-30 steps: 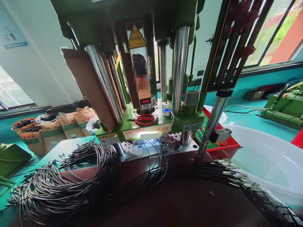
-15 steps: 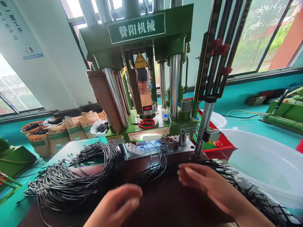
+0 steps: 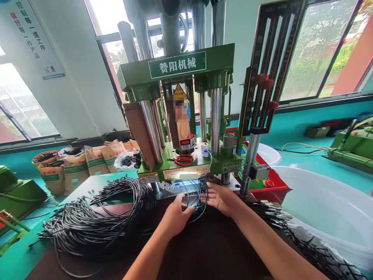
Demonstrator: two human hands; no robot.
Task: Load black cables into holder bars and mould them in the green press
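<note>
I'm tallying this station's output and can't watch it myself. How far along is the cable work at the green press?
Done, it seems: a smaller spread of black cables lies right, beside the white tub. In hand: the left hand and right hand are on the few cables looped into the lit press bed. Left: a far bigger heap of cables waits on the left, so most looks still to do.

At the front edge of the dark brown workbench (image 3: 204, 249), the left hand (image 3: 176, 216) and right hand (image 3: 223, 199) grip thin black looped cables (image 3: 196, 196) feeding into the green vertical moulding machine (image 3: 186, 116). A big heap of black cables (image 3: 93, 221) lies towards the bench's left edge; a white plastic tub (image 3: 326, 210) sits off its right edge.
</note>
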